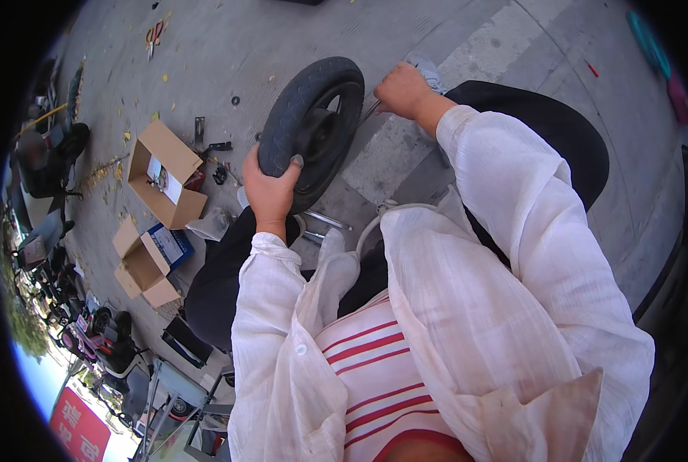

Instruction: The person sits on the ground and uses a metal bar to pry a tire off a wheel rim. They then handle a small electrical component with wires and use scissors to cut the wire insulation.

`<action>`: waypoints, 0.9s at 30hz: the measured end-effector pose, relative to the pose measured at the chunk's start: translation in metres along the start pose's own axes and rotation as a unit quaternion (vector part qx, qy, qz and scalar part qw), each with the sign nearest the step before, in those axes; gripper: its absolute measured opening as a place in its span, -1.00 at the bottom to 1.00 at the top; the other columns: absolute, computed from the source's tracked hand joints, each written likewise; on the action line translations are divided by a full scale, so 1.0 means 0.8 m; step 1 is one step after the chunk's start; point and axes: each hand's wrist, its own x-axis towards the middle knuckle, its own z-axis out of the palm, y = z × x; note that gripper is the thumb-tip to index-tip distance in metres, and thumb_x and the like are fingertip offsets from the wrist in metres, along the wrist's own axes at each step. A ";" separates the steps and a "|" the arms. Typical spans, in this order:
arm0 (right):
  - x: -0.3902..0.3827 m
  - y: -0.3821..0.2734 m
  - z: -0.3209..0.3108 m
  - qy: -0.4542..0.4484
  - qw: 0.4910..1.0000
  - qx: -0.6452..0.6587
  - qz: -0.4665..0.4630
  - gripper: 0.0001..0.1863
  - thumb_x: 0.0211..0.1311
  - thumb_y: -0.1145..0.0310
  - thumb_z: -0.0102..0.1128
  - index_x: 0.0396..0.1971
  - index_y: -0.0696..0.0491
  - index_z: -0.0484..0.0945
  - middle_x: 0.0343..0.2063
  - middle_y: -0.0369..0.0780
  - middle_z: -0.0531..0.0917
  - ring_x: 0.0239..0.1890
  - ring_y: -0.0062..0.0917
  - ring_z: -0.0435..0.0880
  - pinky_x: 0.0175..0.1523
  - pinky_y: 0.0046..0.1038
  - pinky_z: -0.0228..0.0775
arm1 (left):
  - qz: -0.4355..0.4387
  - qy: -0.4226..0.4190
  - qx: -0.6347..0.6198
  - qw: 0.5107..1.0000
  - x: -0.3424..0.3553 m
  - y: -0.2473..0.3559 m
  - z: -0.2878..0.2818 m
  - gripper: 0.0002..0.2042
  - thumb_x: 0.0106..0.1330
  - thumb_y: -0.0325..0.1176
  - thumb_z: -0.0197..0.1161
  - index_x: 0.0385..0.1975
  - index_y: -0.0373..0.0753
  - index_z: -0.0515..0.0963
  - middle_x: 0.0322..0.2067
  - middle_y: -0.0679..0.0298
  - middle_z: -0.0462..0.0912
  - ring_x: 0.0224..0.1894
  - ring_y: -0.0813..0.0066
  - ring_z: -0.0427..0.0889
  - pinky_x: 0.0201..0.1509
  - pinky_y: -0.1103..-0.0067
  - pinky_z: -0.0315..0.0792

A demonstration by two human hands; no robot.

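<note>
A black-tyred wheel (304, 108) stands tilted on the pavement in front of me, its dark rim and hub facing right. My left hand (271, 185) is wrapped round the tyre's near left side, with the thumb over the sidewall. My right hand (403, 90) is closed in a fist beyond the wheel's right side. From that fist a thin metal bar (370, 112) runs to the rim edge. Most of the bar is hidden by the hand and the tyre, so I cannot tell its exact kind. Shiny metal rods (330, 221) lie below the wheel.
Two open cardboard boxes (145, 269) stand at the left, one beside a blue box (171, 245). Small black parts (219, 146) lie near them. Red-handled scissors (154, 35) are far left on the ground. Parked scooters (113, 346) line the left edge. My bent knees flank the wheel.
</note>
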 end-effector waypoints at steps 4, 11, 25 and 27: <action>-0.026 0.004 0.002 0.036 0.997 0.056 0.026 -0.52 0.06 -0.20 0.21 -0.54 -0.02 0.67 -0.54 -0.22 0.67 -0.35 -0.28 0.66 -0.15 -0.28 0.34 | -0.022 -0.009 0.014 1.000 0.021 -0.006 -0.003 -0.34 -0.10 -0.16 0.45 0.03 -0.37 0.46 -0.09 -0.04 0.56 -0.04 0.09 0.56 0.11 0.40 0.37; -0.046 -0.029 0.001 0.041 0.970 0.226 0.083 -0.44 0.13 -0.26 0.12 -0.49 0.00 0.68 -0.54 -0.16 0.66 -0.35 -0.21 0.64 -0.12 -0.18 0.31 | -0.067 -0.029 0.000 0.997 0.034 -0.030 -0.021 -0.34 -0.08 -0.18 0.43 0.06 -0.36 0.45 -0.14 0.03 0.61 -0.11 0.20 0.60 0.04 0.45 0.41; -0.038 -0.063 0.012 -0.028 0.939 0.336 0.068 -0.67 0.06 -0.04 0.31 -0.24 -0.17 0.63 -0.37 -0.23 0.70 -0.14 -0.33 0.65 0.05 -0.21 0.16 | -0.182 -0.104 -0.141 0.967 0.014 -0.075 -0.044 -0.46 -0.06 -0.37 0.43 -0.03 -0.43 0.47 -0.23 0.18 0.61 -0.26 0.43 0.56 -0.09 0.56 0.43; -0.036 -0.067 0.010 0.009 0.939 0.333 0.080 -0.73 0.07 0.07 0.33 -0.24 -0.18 0.62 -0.37 -0.25 0.70 -0.16 -0.35 0.65 0.03 -0.23 0.16 | -0.187 -0.106 -0.163 0.963 0.014 -0.073 -0.043 -0.48 -0.05 -0.38 0.43 -0.05 -0.43 0.47 -0.24 0.19 0.60 -0.27 0.42 0.56 -0.09 0.56 0.43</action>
